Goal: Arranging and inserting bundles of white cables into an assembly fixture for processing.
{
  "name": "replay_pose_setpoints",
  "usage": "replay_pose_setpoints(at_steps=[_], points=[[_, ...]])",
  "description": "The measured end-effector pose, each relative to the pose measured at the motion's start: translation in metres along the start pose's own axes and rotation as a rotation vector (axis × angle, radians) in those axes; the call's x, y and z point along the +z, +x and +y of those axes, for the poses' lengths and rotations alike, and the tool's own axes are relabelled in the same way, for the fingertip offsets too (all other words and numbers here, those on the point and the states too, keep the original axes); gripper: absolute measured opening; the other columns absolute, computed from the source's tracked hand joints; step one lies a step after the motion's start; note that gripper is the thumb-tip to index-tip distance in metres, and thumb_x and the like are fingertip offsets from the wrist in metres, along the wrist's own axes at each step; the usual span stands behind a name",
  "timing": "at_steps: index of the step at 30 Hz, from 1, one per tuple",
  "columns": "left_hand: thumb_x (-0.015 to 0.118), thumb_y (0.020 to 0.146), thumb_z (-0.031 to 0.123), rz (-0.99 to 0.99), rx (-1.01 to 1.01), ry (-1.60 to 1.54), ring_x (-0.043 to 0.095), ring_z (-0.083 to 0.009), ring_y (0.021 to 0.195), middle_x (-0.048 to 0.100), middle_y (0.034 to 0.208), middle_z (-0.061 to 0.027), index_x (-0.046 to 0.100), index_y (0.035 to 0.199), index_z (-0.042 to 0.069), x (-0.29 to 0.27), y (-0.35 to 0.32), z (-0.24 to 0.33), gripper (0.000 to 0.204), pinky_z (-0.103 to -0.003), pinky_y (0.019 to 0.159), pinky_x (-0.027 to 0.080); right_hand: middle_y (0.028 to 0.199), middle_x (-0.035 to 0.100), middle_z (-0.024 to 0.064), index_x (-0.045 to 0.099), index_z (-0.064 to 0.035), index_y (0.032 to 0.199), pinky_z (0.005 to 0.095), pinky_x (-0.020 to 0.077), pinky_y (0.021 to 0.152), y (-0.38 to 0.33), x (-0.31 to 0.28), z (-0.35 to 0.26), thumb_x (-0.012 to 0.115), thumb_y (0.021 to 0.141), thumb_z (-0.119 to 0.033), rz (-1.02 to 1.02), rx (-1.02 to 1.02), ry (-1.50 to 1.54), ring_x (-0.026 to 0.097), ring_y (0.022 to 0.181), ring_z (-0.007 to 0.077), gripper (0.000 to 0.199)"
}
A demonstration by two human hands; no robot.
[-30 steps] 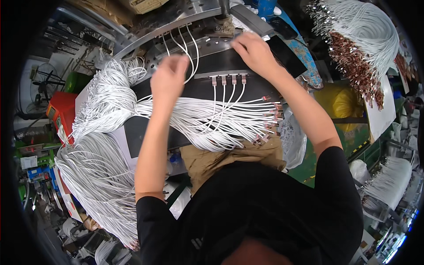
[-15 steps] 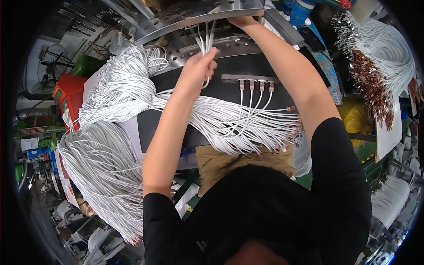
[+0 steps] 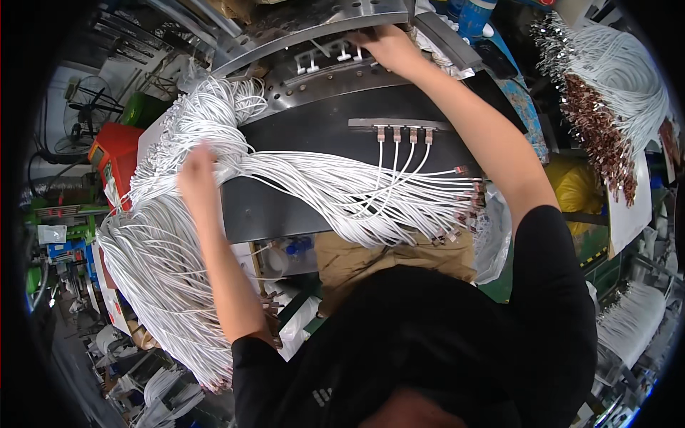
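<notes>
My left hand (image 3: 198, 170) is over the coiled bundle of white cables (image 3: 214, 118) at the left; its fingers are smeared by motion. Under the curved metal beam of the machine (image 3: 314, 32) reaches my right hand (image 3: 391, 50), its fingertips hidden in shadow beside a row of white clamps (image 3: 308, 64). Across the black table (image 3: 285, 125) runs a spread of white cables (image 3: 342, 189), with small plugs at their right ends. A grey bar (image 3: 364, 123) lies behind them, several plugs with cables set along its front edge.
Another thick bundle of white cables (image 3: 160, 285) hangs at the left front. A red box (image 3: 114, 153) stands behind it. At the right are a pile of cables with copper-coloured ends (image 3: 596, 128), a yellow bag (image 3: 571, 189) and a blue bottle (image 3: 474, 18).
My left hand has moved left from the machine to the coiled bundle, and the cables it held no longer show in it. White clamps now show under the beam. My right hand has shifted slightly left.
</notes>
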State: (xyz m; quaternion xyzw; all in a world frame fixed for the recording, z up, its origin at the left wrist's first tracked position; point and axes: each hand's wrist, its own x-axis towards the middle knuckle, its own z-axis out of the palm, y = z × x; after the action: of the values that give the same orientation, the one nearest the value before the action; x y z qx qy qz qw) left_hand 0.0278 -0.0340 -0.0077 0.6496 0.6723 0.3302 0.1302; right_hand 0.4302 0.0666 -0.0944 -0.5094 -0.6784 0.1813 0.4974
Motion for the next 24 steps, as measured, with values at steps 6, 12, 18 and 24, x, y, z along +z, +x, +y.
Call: replay_pose_setpoints(at_steps=[6, 12, 18, 24], points=[[0.073, 0.086, 0.012, -0.348, 0.915, -0.208, 0.063, -0.0307, 0.095, 0.068, 0.096, -0.0092, 0.069, 0.096, 0.004, 0.098, -0.125, 0.112, 0.013, -0.039, 0.081, 0.052, 0.102, 0.063, 0.0143, 0.068, -0.0101, 0.118, 0.0359, 0.0488, 0.083, -0.098, -0.057, -0.039, 0.068, 0.093, -0.025, 0.063, -0.237, -0.767, 0.062, 0.092, 0.0298, 0.029], [0.072, 0.086, 0.013, -0.357, 0.863, -0.210, 0.062, -0.0284, 0.094, 0.066, 0.095, -0.0078, 0.068, 0.096, 0.005, 0.122, -0.152, 0.130, 0.014, -0.039, 0.078, 0.052, 0.098, 0.059, 0.0144, 0.069, -0.0068, 0.109, 0.0363, 0.0465, 0.084, -0.161, -0.116, -0.079, 0.065, 0.093, -0.021, -0.342, -0.024, -0.481, 0.059, 0.092, 0.0307, 0.021], [0.070, 0.089, 0.017, -0.362, 0.756, 0.005, 0.062, -0.0296, 0.079, 0.061, 0.080, -0.0090, 0.064, 0.082, 0.004, 0.132, -0.127, 0.130, 0.017, -0.040, 0.067, 0.051, 0.095, 0.059, 0.0152, 0.068, -0.0013, 0.106, 0.0364, 0.0459, 0.084, -0.128, -0.079, -0.055, 0.062, 0.096, -0.018, -0.255, -0.006, -0.274, 0.059, 0.094, 0.0312, 0.021], [0.066, 0.092, 0.023, -0.234, 0.764, 0.173, 0.063, -0.0286, 0.072, 0.062, 0.075, -0.0111, 0.065, 0.074, 0.005, 0.123, -0.082, 0.115, 0.026, -0.039, 0.064, 0.053, 0.102, 0.064, 0.0165, 0.068, 0.0010, 0.102, 0.0388, 0.0469, 0.085, -0.004, -0.007, 0.012, 0.060, 0.095, -0.019, -0.002, -0.186, -0.324, 0.061, 0.098, 0.0314, 0.022]])
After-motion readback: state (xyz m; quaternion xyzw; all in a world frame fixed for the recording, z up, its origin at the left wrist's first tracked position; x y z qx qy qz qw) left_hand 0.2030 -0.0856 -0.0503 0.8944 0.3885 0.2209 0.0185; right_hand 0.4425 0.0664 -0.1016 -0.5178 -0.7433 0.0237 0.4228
